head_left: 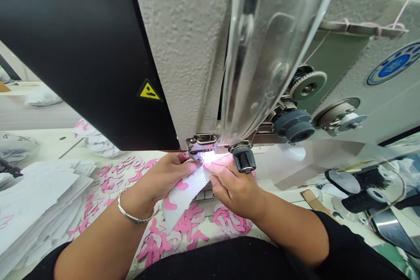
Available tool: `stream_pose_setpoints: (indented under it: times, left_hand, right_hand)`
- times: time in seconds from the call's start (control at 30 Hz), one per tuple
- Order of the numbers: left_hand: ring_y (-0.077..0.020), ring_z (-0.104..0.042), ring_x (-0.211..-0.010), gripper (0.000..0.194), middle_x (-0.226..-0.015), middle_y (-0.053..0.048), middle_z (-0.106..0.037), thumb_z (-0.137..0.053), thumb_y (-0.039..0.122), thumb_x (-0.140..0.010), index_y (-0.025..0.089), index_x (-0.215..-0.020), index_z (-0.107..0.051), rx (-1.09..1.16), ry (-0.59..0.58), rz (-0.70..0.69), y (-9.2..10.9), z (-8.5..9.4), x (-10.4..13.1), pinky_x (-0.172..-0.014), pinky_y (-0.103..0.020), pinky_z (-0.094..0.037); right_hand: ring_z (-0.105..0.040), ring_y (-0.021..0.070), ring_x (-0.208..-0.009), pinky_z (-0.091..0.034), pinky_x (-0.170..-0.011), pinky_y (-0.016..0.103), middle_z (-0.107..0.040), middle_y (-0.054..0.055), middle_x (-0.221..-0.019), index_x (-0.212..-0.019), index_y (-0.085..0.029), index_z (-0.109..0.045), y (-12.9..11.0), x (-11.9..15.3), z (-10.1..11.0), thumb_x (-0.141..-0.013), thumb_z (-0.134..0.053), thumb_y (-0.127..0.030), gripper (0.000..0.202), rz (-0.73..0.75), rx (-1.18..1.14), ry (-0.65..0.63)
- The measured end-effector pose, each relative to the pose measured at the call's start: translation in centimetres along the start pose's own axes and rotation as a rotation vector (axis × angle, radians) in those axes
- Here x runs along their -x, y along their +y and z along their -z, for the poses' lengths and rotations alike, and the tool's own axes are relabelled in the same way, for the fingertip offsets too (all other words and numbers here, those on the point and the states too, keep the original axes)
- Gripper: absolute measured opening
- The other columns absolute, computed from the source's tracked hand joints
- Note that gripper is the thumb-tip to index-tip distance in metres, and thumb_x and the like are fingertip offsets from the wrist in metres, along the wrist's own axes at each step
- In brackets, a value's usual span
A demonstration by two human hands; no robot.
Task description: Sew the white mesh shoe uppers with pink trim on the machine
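A white mesh fabric piece (183,194) with pink appliqué shapes lies under the lit presser foot (197,154) of a sewing machine (193,52). My left hand (164,177) presses the piece's left edge right beside the foot; a silver bangle (131,214) circles that wrist. My right hand (231,186) pinches the piece's right edge just below the needle light. Both hands' fingertips nearly meet at the foot. The needle itself is hidden behind glare.
Stacks of white cut pieces (36,201) lie at the left. Loose pink shapes (193,227) are scattered over the table in front of me. A clear guard (262,52) hangs before the machine head. Thread spools and tools (364,192) sit at the right.
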State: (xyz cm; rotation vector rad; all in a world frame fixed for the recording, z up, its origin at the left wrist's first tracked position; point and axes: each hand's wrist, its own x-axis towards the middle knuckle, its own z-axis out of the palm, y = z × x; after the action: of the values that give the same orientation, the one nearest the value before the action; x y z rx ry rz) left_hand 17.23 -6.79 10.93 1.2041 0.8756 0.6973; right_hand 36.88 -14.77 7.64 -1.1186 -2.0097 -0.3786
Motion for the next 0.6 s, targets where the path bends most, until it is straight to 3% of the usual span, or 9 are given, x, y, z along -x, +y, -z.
stream_pose_setpoints:
  times: [0.1, 0.4, 0.43, 0.5, 0.6]
  left_hand:
    - [-0.0082, -0.051, -0.047, 0.028, -0.059, -0.002, -0.063, -0.083, 0.038, -0.069, 0.013, -0.073, -0.072, -0.034, -0.025, 0.052, -0.2, 0.2, 0.0, -0.044, -0.018, -0.039]
    - [-0.0103, -0.048, -0.046, 0.029, -0.059, -0.001, -0.06, -0.078, 0.04, -0.073, 0.014, -0.08, -0.07, -0.202, 0.021, 0.011, 0.7, 0.0, 0.2, -0.044, -0.023, -0.037]
    - [-0.0119, -0.05, -0.049, 0.03, -0.062, -0.002, -0.062, -0.076, 0.042, -0.074, 0.015, -0.084, -0.07, -0.274, 0.047, -0.044, 0.8, -0.3, 0.6, -0.046, -0.024, -0.04]
    - [-0.0168, -0.058, -0.06, 0.027, -0.072, -0.004, -0.066, -0.072, 0.04, -0.078, 0.017, -0.091, -0.07, -0.522, 0.213, -0.263, 0.8, -1.0, 1.8, -0.056, -0.029, -0.047]
    - [-0.0243, -0.062, -0.088, 0.013, -0.088, -0.007, -0.068, -0.069, 0.027, -0.081, 0.019, -0.091, -0.068, -0.98, 0.557, -0.808, -0.2, -2.0, 3.7, -0.083, -0.038, -0.05]
  right_hand:
    - [-0.061, 0.026, -0.098, -0.05, -0.085, 0.045, -0.066, 0.01, -0.096, -0.116, -0.02, -0.067, -0.1, 0.0, 0.0, -0.093, -0.057, -0.023, 0.025, -0.014, 0.008, 0.008]
    - [-0.061, 0.0266, -0.095, -0.049, -0.083, 0.046, -0.066, 0.011, -0.094, -0.119, -0.017, -0.066, -0.2, -0.5, 0.2, -0.094, -0.054, -0.023, 0.028, -0.043, 0.01, -0.014]
    - [-0.061, 0.0261, -0.095, -0.049, -0.083, 0.045, -0.066, 0.011, -0.094, -0.118, -0.018, -0.067, -0.2, -0.5, 0.3, -0.094, -0.055, -0.022, 0.027, -0.044, 0.009, -0.017]
    - [-0.061, 0.0255, -0.096, -0.049, -0.085, 0.045, -0.066, 0.01, -0.095, -0.113, -0.02, -0.068, -0.1, -0.5, 0.3, -0.093, -0.056, -0.022, 0.024, -0.034, 0.002, -0.02]
    - [-0.061, 0.0251, -0.097, -0.05, -0.086, 0.044, -0.067, 0.009, -0.094, -0.104, -0.021, -0.069, 0.0, -0.6, 0.4, -0.091, -0.058, -0.021, 0.017, -0.019, -0.018, 0.001]
